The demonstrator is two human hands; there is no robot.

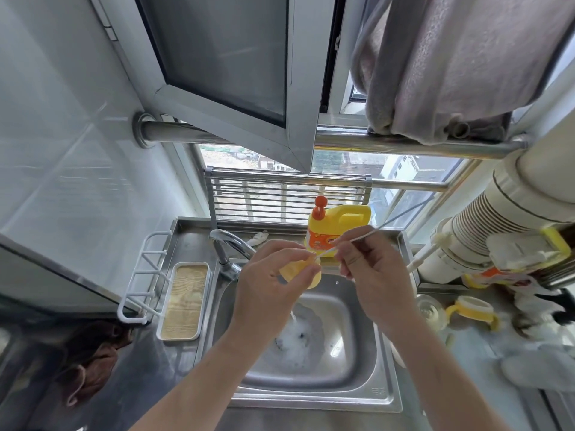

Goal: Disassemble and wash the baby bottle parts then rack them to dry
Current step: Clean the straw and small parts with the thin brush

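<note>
**Thin rod meets the yellow part above the sink**

The left hand (267, 284) grips a yellow bottle part (312, 279), fingers curled round it so that only its edges show. The right hand (370, 269) pinches a thin white rod (351, 241) between thumb and fingertips. Whether the rod is a straw or a straw brush I cannot tell.

The rod's long axis slants from lower left to upper right. Its near tip touches the yellow part at the left hand's fingertips, and its far end points away toward the window. Judging by that line, any threading in or drawing out falls to the right hand moving along the slant while the left holds the part steady.

Both hands hover over the sink (367, 390). Under them a water stream (294, 317) falls into foam around the drain. The faucet (228, 244) arches just beside the left hand, and the yellow detergent bottle (337, 228) stands right behind both hands, close to the rod's upper run, so a long pull that way looks cramped.

A white wire rack (146, 272) and a tray with a beige mat (185, 301) sit left of the basin. A roll-up rack (286, 197) leans at the window. On the counter to the right lie a clear bottle (431, 309) and a yellow handled ring (473, 309), neither of them racked yet.
</note>
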